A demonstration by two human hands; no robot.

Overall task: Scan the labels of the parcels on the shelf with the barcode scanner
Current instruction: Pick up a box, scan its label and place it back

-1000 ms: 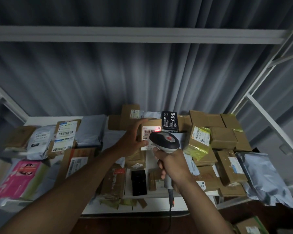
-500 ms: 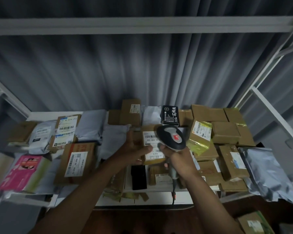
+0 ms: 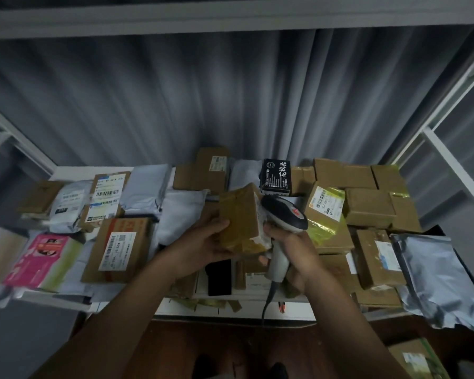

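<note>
Two hands are seen, and one barcode scanner [image 3: 283, 217]. One small brown parcel [image 3: 241, 220] is held up above the shelf [image 3: 230, 310] at the middle, tilted on edge, with its white label turned to the right, toward the scanner head just beside it. The grip of the left hand [image 3: 203, 242] is closed round the parcel's left and near sides, fingers curled on the taped face. The grip of the right hand [image 3: 290, 247] is wrapped round the scanner's grey handle, from which a dark cable [image 3: 267, 302] hangs past the shelf's near edge.

On the shelf, roughly a dozen brown boxes can be counted on the right half, though an exact count is prevented by overlap. One black box with white characters [image 3: 276, 177] stands at the far middle, one silver bag [image 3: 438, 277] lies at the right, and one pink packet [image 3: 37, 258] at the left, among several grey mailers.

The held parcel's label is seen edge-on and cannot be read. A dark item beneath the hands is mostly covered. A box at the lower right corner is cut off by the frame.

The silver bag overhangs the shelf's near right edge. White shelf surface shows only along the near middle and far left. Open room lies above the parcels, under the upper rail [image 3: 230, 17].
</note>
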